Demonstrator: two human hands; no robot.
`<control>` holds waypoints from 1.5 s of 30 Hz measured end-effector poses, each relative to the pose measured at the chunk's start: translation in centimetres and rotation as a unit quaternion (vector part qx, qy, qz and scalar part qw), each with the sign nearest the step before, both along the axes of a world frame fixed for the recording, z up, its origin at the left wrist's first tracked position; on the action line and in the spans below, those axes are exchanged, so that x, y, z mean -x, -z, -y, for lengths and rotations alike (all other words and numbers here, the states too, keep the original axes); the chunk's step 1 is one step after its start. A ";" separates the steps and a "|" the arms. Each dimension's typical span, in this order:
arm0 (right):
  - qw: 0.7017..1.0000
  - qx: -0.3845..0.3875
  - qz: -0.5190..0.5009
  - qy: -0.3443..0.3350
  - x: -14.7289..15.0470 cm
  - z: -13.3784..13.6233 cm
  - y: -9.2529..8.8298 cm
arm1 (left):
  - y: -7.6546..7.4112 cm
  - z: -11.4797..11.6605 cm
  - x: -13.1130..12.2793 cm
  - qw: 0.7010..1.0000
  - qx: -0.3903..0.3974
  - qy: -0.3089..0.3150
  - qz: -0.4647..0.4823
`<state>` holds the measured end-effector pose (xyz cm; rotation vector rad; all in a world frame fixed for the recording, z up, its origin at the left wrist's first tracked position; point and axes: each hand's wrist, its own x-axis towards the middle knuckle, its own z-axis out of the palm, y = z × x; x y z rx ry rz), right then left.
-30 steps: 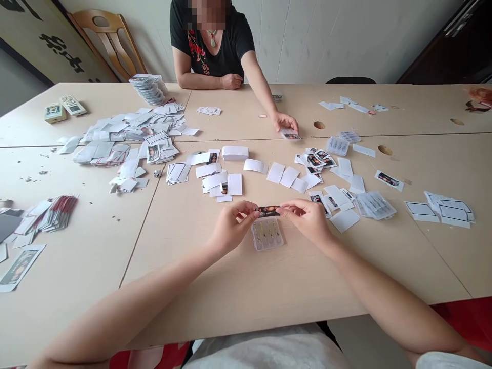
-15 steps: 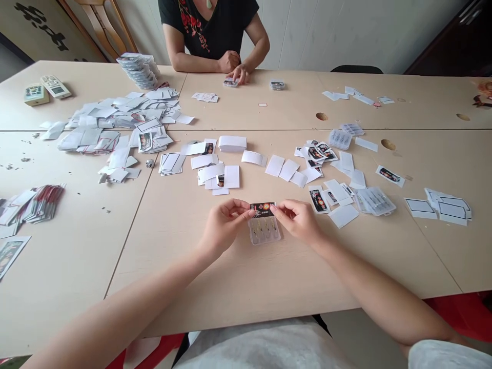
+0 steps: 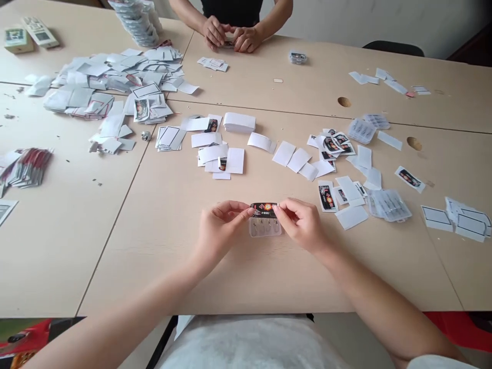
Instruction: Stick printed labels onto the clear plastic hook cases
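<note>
A small clear plastic box (image 3: 266,228) with several small metal pieces, like fishing hooks, lies on the table in front of me. Over its upper part is a black printed label (image 3: 265,209) with a red and yellow burst. My left hand (image 3: 226,225) pinches the label's left end between thumb and fingers. At the opposite end, my right hand (image 3: 302,223) pinches it in the same way. The label bows slightly; whether it is stuck to the lid, I cannot tell.
White label papers (image 3: 219,154) lie beyond my hands, printed labels (image 3: 327,197) and clear boxes (image 3: 389,205) to the right. At left is a big heap of papers (image 3: 115,77). Across the table, a person's hands (image 3: 232,38) work on a small box near a stack of bags (image 3: 136,23).
My view has tilted downward. The label's upper edge now looks more curved, with both hands still at its ends. Across the table, the person has brought both hands together around a box.
</note>
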<state>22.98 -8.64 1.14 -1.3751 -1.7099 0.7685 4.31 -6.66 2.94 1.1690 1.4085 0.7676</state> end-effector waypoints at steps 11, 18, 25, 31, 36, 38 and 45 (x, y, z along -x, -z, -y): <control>0.996 0.072 0.046 0.015 0.0 0.3 0.1 | 0.6 1.1 -0.5 0.975 -0.099 0.025 -0.196; 0.992 0.091 0.089 -0.013 0.2 -0.3 -0.2 | 0.9 0.6 -0.6 0.945 -0.156 0.075 -0.278; 0.988 0.124 0.089 0.007 0.1 -0.7 -0.2 | 1.0 -0.5 -0.9 0.935 -0.160 0.085 -0.305; 0.983 0.149 0.109 0.017 0.0 -1.0 -0.2 | 0.7 -0.8 -1.0 0.938 -0.151 0.086 -0.301; 0.984 0.140 0.112 0.005 0.2 -0.9 -0.4 | 0.8 -0.9 -1.0 0.937 -0.147 0.087 -0.304; 0.984 0.135 0.119 0.003 0.3 -0.9 -0.5 | 0.9 -0.9 -1.0 0.935 -0.152 0.090 -0.307; 0.982 0.133 0.135 0.002 0.2 -1.1 -0.5 | 1.1 -0.9 -1.0 0.929 -0.166 0.092 -0.318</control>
